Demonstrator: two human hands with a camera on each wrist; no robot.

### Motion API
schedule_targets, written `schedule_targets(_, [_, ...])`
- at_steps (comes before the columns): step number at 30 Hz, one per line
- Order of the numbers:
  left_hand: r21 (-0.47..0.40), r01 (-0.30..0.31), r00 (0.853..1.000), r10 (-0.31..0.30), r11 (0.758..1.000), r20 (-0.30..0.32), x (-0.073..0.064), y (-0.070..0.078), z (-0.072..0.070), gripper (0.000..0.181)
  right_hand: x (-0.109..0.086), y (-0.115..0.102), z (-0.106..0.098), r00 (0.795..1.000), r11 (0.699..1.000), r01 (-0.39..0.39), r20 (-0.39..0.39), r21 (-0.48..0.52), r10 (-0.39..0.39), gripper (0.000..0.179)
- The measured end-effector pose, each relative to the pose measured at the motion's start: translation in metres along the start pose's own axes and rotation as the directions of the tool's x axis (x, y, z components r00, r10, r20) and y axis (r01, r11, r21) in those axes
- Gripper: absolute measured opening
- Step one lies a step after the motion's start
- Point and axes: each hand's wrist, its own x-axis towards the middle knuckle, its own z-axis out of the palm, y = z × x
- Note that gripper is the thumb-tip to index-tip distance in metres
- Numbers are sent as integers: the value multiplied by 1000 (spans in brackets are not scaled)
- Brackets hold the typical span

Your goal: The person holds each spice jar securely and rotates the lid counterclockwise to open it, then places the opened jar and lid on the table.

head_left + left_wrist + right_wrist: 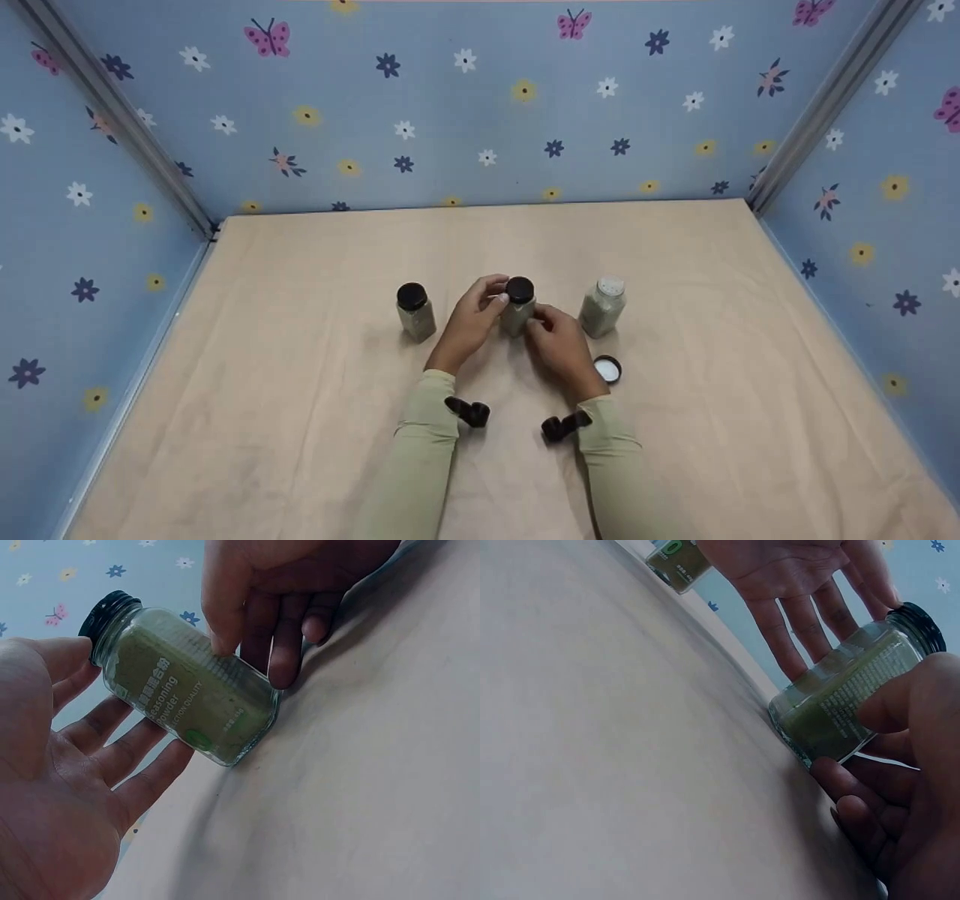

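head: l fingers (490,283), r fingers (550,313) hold blk-capped jar (518,315)

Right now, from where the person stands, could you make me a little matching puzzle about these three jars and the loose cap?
Things:
1. left jar
2. middle jar
3. right jar
4. loose cap

States:
A. whitish top showing
B. lying on the tabletop, white inside visible
C. black-capped, held in the fingers
D. black-capped, standing untouched

Pairs: 1-D, 2-C, 3-A, 4-B
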Motion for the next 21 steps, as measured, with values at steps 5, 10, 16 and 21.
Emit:
schedule_targets(5, [1,2,1000,-2,1000,11,1,1,-1,41,0,-1,0,1000,1000,-3,-4,-10,3,31])
schedule_targets(10, [19,20,999,-20,1000,27,1,3,-2,45,2,0,1,1000,1000,-5,-8,-10,5,30])
schedule_targets(16, [73,36,998,-39,997,48,3,4,-4,47,2,1,1,1000,1000,-21,-3,-5,21,30])
schedule_targets(21, [121,31,997,-40,992,73,4,7,-7,48,1,2,1,1000,1000,-25,4,0,25,31])
